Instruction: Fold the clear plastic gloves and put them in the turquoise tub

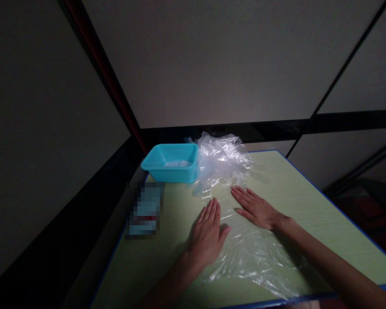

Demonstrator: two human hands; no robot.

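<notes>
A pale green table point(312, 206) stands by a dim wall point(212, 64). The left hand point(207, 236) and right hand point(256, 210) lie flat, gripping nothing, at clear plastic point(254, 257) reaching the near edge.

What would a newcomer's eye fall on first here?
Probably the turquoise tub at the far left of the pale green table, with a shiny heap of clear plastic just right of it. Next come the left hand and right hand, palms down, by a thin clear sheet spread toward the near edge.
</notes>
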